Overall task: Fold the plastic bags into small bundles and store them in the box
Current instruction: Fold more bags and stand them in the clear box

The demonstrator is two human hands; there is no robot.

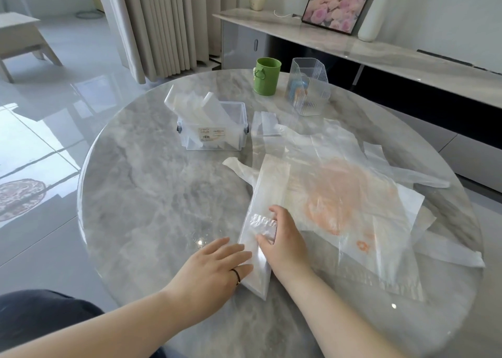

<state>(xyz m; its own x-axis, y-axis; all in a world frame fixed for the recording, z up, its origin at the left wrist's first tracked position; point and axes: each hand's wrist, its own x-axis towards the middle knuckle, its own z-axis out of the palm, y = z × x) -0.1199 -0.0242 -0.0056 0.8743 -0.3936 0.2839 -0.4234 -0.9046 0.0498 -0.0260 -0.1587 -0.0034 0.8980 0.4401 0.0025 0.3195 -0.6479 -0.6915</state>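
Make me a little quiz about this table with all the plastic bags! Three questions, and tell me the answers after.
1. True or false: folded bags stick out of the clear box.
2. The cup beyond the box is: A red, B green, C blue.
3. Fill in: the ___ hand, pressing the long bag strip, wears a dark ring.

Key: 1 true; 2 B; 3 left hand.

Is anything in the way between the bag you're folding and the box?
No, nothing visible. Only bare table lies between the folded bag and the box. The green cup stands farther back, off that path.
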